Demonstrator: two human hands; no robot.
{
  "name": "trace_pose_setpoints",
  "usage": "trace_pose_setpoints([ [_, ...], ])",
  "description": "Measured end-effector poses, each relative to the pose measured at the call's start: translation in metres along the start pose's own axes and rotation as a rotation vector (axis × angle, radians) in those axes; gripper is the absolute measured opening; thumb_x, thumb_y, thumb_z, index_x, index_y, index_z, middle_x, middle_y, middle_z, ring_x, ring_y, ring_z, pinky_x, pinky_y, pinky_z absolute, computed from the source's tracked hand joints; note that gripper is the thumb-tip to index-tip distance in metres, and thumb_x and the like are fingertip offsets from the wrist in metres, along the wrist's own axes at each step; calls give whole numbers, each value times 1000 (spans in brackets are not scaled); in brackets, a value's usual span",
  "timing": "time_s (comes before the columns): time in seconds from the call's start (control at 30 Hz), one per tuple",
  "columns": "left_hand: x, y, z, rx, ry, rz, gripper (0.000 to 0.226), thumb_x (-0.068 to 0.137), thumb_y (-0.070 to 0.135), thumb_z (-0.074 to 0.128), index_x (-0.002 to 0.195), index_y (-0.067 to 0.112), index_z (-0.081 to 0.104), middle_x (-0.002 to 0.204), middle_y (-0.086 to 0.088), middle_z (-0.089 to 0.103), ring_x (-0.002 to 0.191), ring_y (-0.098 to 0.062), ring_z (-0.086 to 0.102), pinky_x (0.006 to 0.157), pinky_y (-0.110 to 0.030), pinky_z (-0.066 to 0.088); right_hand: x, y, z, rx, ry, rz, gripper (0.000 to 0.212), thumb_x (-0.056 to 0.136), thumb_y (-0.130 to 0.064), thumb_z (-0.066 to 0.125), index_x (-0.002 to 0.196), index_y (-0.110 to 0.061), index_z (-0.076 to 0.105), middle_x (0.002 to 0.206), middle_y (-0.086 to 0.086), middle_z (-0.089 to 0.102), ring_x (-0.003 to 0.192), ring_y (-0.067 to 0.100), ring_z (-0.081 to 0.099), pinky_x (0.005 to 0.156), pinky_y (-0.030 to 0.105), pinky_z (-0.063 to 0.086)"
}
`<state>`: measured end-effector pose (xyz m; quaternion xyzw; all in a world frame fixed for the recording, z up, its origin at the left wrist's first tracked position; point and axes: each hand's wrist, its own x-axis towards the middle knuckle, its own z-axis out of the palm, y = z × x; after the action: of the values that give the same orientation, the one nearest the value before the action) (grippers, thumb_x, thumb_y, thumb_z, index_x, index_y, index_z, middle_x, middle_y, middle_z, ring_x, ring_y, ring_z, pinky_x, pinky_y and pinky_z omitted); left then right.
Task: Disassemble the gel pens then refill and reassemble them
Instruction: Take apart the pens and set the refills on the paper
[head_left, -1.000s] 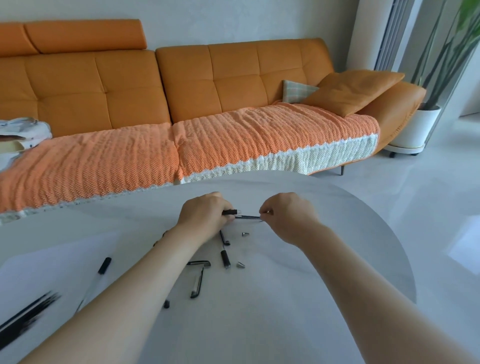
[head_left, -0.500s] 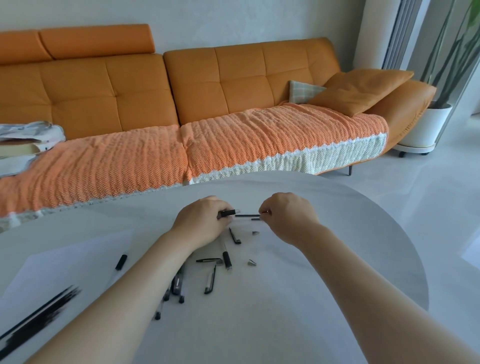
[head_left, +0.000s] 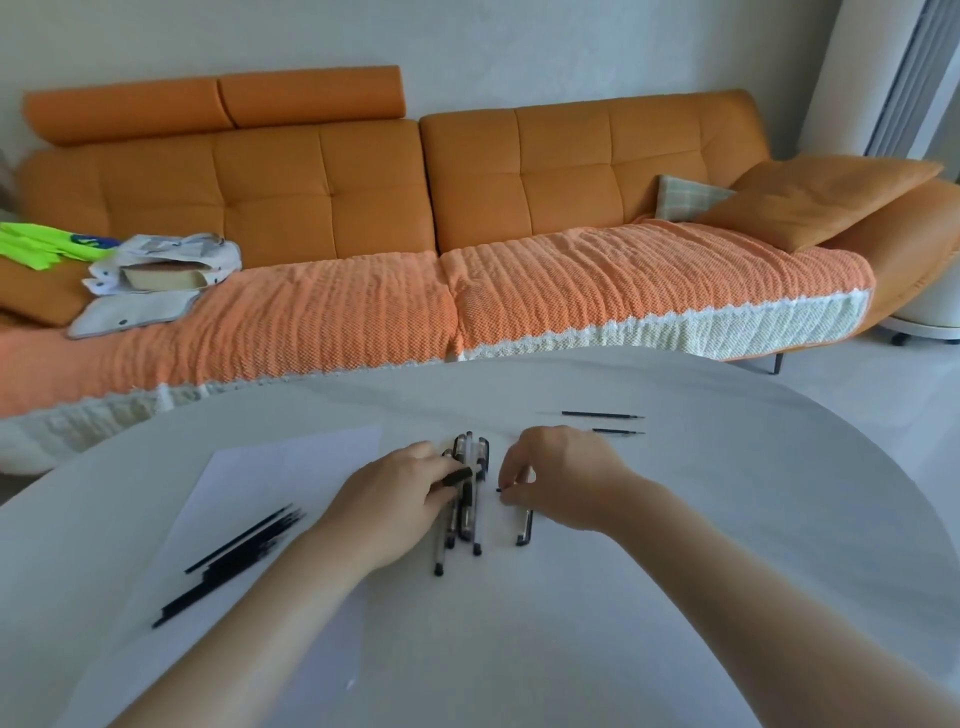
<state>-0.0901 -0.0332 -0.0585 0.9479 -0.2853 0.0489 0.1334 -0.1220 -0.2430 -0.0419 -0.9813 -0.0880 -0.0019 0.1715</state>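
While both hands pinch, gel pens lie between.

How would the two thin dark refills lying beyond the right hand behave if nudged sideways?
The two thin dark refills look slender and round, so they would probably roll easily on the smooth white tabletop. They likely weigh very little, and may flex slightly if lifted by one end.

Single view, head-worn, wide-angle. Looks forward and down from above the near edge of a round white table, both forearms entering from the bottom corners. Left hand and right hand sit close, just below frame centre. Beyond the hands, facing the camera: an orange sofa spanning the upper half. No second view.
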Motion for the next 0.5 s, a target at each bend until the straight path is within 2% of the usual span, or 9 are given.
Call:
trace_pose_setpoints([
  [0.1, -15, -10, 0, 1, 24, -59, 27, 97, 42, 49, 120, 38, 61, 92, 14, 54, 86, -11, 56, 68, -28, 46, 2, -8, 4, -16, -55, -19, 13, 84, -43, 70, 94, -36, 74, 91, -17, 64, 85, 6, 57, 72, 26, 50],
  [0.27, -14, -19, 5, -115, -3, -168, 22, 93, 36, 56, 110, 23, 63, 93, 10, 52, 85, -11, 53, 76, -29, 48, 4, -8, 3, -32, -77, -21, 13, 81, -43, 71, 93, -37, 75, 85, -21, 62, 83, 1, 56, 73, 24, 50],
  [0.4, -8, -20, 6, -121, -20, -196, 40, 94, 37, 56, 130, 18, 55, 107, 5, 54, 97, -15, 54, 82, -28, 45, 10, -10, 4, 26, -32, -8, 14, 85, -46, 67, 95, -37, 71, 91, -17, 65, 81, 2, 58, 70, 24, 51],
  [0.5, -6, -20, 6, -134, -25, -222, 54, 94, 38, 57, 141, 16, 45, 115, 0, 56, 104, -18, 55, 89, -31, 47, 19, -12, 12, 9, 56, -25, 12, 92, -37, 60, 100, -37, 69, 99, -16, 64, 80, 5, 58, 65, 23, 47],
])
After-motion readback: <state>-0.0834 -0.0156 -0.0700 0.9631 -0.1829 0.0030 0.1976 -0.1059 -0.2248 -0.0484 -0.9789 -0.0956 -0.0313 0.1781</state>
